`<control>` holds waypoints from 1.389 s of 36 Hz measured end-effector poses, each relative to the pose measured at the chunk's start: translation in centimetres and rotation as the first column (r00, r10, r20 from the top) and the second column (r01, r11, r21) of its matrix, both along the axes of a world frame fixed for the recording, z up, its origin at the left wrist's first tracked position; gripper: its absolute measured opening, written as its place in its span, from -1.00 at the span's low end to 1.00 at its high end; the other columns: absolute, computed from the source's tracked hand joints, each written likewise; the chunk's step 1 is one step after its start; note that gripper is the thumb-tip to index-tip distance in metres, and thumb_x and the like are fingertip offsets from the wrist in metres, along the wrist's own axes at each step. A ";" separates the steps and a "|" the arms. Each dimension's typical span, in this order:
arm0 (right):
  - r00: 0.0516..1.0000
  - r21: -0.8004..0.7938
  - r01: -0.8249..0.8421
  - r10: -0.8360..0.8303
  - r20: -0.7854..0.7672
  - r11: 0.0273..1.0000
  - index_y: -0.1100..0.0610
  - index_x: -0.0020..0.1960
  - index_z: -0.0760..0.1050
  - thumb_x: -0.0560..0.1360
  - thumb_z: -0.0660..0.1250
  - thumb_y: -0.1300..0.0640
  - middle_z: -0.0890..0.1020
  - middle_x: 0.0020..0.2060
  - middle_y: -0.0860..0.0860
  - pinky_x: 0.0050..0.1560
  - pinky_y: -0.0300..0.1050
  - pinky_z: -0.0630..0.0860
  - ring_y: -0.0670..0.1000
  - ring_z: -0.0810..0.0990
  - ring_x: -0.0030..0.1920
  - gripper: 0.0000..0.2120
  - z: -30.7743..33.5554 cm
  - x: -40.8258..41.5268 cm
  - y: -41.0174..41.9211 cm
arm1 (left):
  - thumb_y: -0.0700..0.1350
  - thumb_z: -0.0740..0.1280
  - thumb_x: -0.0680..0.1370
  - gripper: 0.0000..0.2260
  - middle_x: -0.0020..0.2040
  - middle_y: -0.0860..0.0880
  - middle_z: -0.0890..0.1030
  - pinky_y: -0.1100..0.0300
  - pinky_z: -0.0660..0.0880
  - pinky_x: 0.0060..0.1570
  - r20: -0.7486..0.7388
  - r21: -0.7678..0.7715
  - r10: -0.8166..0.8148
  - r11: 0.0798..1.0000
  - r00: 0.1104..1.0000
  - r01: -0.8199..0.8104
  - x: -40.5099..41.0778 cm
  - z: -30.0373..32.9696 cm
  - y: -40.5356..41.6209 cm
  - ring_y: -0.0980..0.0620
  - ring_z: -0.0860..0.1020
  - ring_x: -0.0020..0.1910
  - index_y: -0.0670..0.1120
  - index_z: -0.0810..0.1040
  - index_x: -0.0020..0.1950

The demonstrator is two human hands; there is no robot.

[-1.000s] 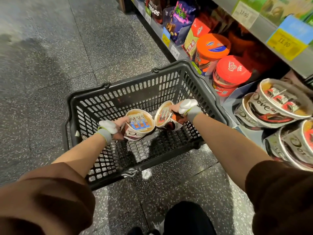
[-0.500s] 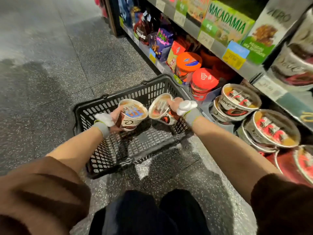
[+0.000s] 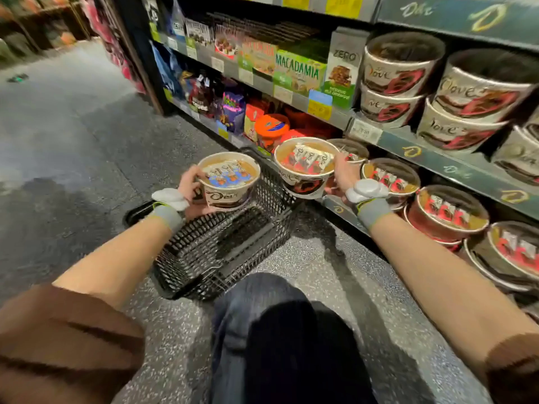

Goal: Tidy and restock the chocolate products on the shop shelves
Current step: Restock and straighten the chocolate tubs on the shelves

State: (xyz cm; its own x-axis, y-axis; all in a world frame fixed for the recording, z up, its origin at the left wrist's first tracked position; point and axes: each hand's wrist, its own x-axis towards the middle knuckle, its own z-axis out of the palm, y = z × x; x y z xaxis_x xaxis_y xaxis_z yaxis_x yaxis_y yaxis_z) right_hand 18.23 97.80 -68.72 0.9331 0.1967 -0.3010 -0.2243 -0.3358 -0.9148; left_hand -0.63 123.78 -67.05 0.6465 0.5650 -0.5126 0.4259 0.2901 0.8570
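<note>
Above a black plastic mesh shopping basket (image 3: pixel 221 255) on the speckled grey floor (image 3: pixel 73 147), two round Dove chocolate tubs are held up, one per hand. Left hand (image 3: pixel 192 189) grips the side of a cream-and-brown tub with blue-wrapped pieces under its clear lid (image 3: pixel 229 177), fingers curled round the wall, thumb near the rim. Right hand (image 3: pixel 341 177) grips a like tub with red-wrapped pieces under its clear lid (image 3: pixel 304 166), held just beside the lowest shelf's front edge (image 3: pixel 339 209). Each wrist carries one white pod on a grey band; brown sleeves at both lower corners.

Count, lowest shelf: five red-topped Dove tubs (image 3: pixel 450 209) visible lying on their sides, lids outward, in an overlapping row; the one nearest the right hand is mostly hidden behind the held tub, the last is cut by the frame edge. Shelf above: four cream Dove tubs (image 3: pixel 478 88) in two stacks of two, a further stack cut off at right. To their left: one green MACADAMIA box (image 3: pixel 299 72), one grey ZERO box (image 3: pixel 342 68), one orange-lidded jar (image 3: pixel 271 126), and dark bags whose print is too blurred to read. Price tags unreadable. Basket interior partly hidden by the tubs; nothing can be made out inside. Dark-trousered knee (image 3: pixel 288 339) at bottom centre.
</note>
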 end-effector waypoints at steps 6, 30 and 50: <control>0.990 -0.073 0.141 -0.141 0.006 0.987 0.19 0.27 0.44 0.61 -0.09 -0.21 0.52 0.22 0.18 -0.12 0.01 0.47 0.18 0.55 0.05 -0.42 -0.2 -1.6 -7.7 | 0.06 0.28 0.37 -0.60 -0.06 -0.14 0.60 0.00 0.60 -0.17 0.000 -0.157 -0.031 0.987 1.000 0.031 3.0 0.9 -5.0 -0.12 0.59 -0.18 -0.13 0.55 0.11; 0.734 0.007 0.661 -0.646 -0.210 0.750 0.31 0.23 0.47 0.54 0.19 -0.14 0.59 0.13 0.22 -0.06 0.02 0.54 0.13 0.57 0.02 -0.47 -4.0 -11.3 -33.0 | 0.14 0.29 0.24 -0.58 -0.30 -0.04 0.47 0.13 0.55 -0.29 -0.089 -0.091 -0.636 0.771 0.766 0.630 13.5 -3.2 -26.9 -0.05 0.48 -0.34 -0.09 0.52 -0.03; 0.586 0.004 0.801 -0.783 -0.206 0.599 0.25 0.25 0.46 0.60 0.09 -0.01 0.50 0.05 0.11 -0.04 -0.12 0.32 0.05 0.45 -0.05 -0.59 -4.7 -16.8 -42.1 | 0.18 0.31 0.18 -0.59 -0.21 -0.04 0.53 0.07 0.52 -0.13 -0.020 -0.126 -0.769 0.636 0.639 0.761 15.3 -2.8 -38.1 -0.05 0.47 -0.21 -0.07 0.52 -0.12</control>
State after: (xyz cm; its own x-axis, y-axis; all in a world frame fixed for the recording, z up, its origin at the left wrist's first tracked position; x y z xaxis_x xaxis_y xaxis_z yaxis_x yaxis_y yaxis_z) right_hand 1.42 55.65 -73.44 0.6685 -0.5631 -0.4858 -0.5106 0.1274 -0.8503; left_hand 14.71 85.64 -69.90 0.7871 -0.1710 -0.5927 0.5871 -0.0871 0.8048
